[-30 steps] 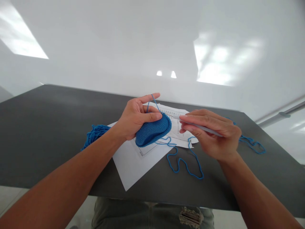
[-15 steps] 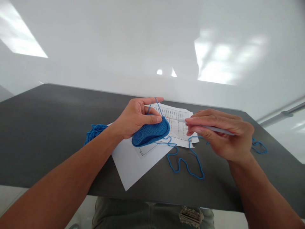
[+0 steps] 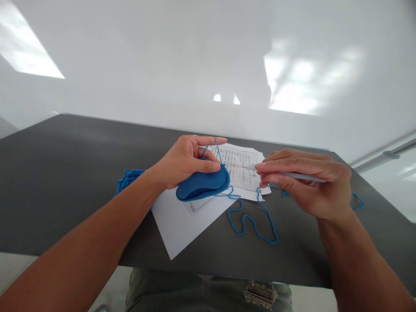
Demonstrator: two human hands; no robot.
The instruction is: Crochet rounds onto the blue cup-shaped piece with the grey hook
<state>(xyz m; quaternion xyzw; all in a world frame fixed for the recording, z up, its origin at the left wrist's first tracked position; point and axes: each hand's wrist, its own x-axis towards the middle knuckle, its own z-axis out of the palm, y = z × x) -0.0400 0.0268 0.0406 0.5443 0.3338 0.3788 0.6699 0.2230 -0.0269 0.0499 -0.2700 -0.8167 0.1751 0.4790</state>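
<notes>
Between its thumb and fingers, my left hand (image 3: 191, 160) pinches the upper edge of a blue crocheted piece (image 3: 203, 184), rounded with a curled rim. A strand of blue yarn (image 3: 218, 149) runs from the work up over my raised left index finger. My right hand (image 3: 305, 180) is closed around the grey handle of a crochet hook (image 3: 302, 176), held like a pen. The thin metal shaft points left toward the edge of the piece near my left thumb. Its tip is too small to make out.
Printed sheets (image 3: 245, 173) and a white paper (image 3: 175, 234) lie under the work on the dark table (image 3: 81, 195). Loose blue yarn (image 3: 260, 236) curls at the right. A blue yarn bundle (image 3: 126, 180) sits behind my left forearm. A white wall (image 3: 162, 65) stands behind.
My right hand and the hook have shifted slightly to the right. The crocheted piece has dropped a little and tilted, and my left index finger has shifted slightly down and right.
</notes>
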